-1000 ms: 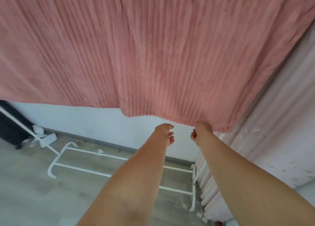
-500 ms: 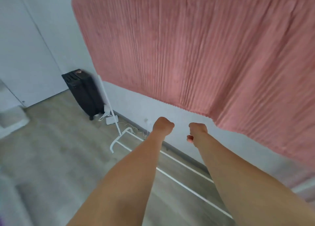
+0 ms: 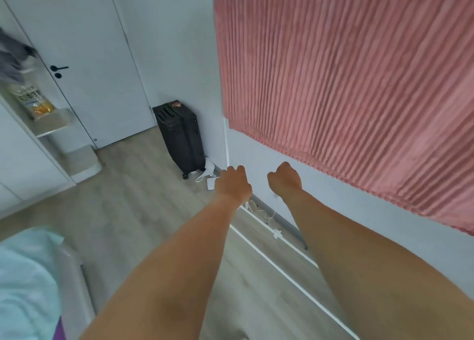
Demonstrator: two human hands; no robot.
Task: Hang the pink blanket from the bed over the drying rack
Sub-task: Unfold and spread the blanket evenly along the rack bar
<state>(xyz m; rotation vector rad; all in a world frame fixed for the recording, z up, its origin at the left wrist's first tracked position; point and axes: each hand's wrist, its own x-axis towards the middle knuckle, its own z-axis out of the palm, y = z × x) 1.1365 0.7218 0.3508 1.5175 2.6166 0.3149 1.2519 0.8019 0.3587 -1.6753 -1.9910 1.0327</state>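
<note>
**Q:** What does the head view show of the two hands?

**A:** Both forearms reach forward. The left hand (image 3: 233,184) and the right hand (image 3: 284,179) sit side by side, apart, each with its fingers curled into a loose fist. Neither fist encloses any object, and neither touches fabric or frame.

**Q:** Where is the pink blanket relative to those fists?

**A:** The pink blanket (image 3: 346,88) hangs above and to the right of both hands, spread flat in front of the white wall. Its ribbed surface fills the upper right of the view. Its lower hem runs diagonally, passing just above and to the right of the right fist, without contact. The bar that carries it lies outside the view.

**Q:** Which parts of the drying rack are visible?

**A:** A white upright of the drying rack (image 3: 226,144) descends from the blanket's lower left corner to a point just above the left hand. White base bars run along the wooden floor (image 3: 133,211) beneath and between the two forearms.

**Q:** What else surrounds the hands?

**A:** A black suitcase (image 3: 180,137) stands against the wall, up and to the left of the left hand. A white door (image 3: 84,57) with a dark handle lies farther left. Pale bedding (image 3: 25,283) occupies the corner below and left of the left forearm.
</note>
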